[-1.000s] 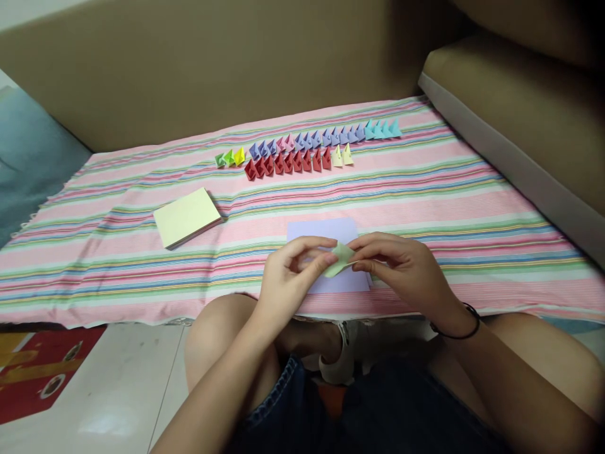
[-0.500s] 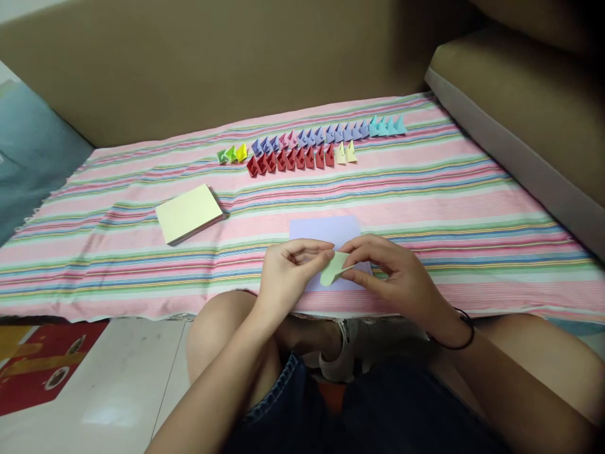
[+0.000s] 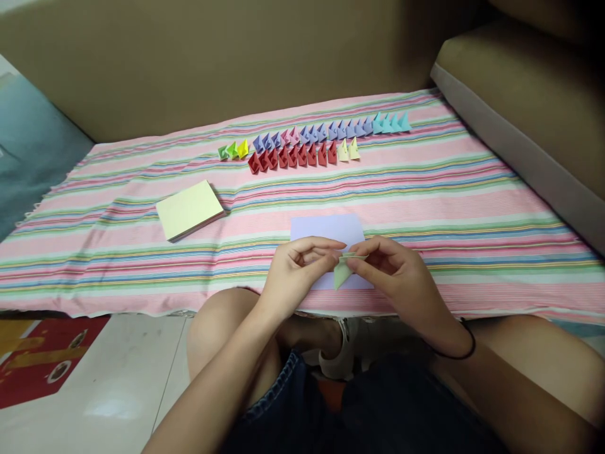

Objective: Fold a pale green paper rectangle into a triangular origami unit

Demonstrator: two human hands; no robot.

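Between my two hands is a small folded piece of pale green paper (image 3: 342, 273), held above a flat lavender sheet (image 3: 326, 226). My left hand (image 3: 302, 265) pinches the paper's left side between thumb and fingers. On the other side, my right hand (image 3: 397, 268) grips the paper's right edge with thumb and fingertips. A pointed flap hangs down below the fingers. Fingers hide part of the paper's top, and both hands cover parts of the lavender sheet.
A stack of pale yellow paper (image 3: 189, 210) lies to the left on the striped cloth (image 3: 118, 252). Farther back stand rows of small folded paper pieces, including red ones (image 3: 293, 156), purple ones (image 3: 350, 130) and turquoise ones (image 3: 391, 123). A brown cushion (image 3: 529, 94) sits at the right.
The green paper has turned in my fingers; its curved flap now shows as a point hanging down. Both hands have shifted slightly right in the view.
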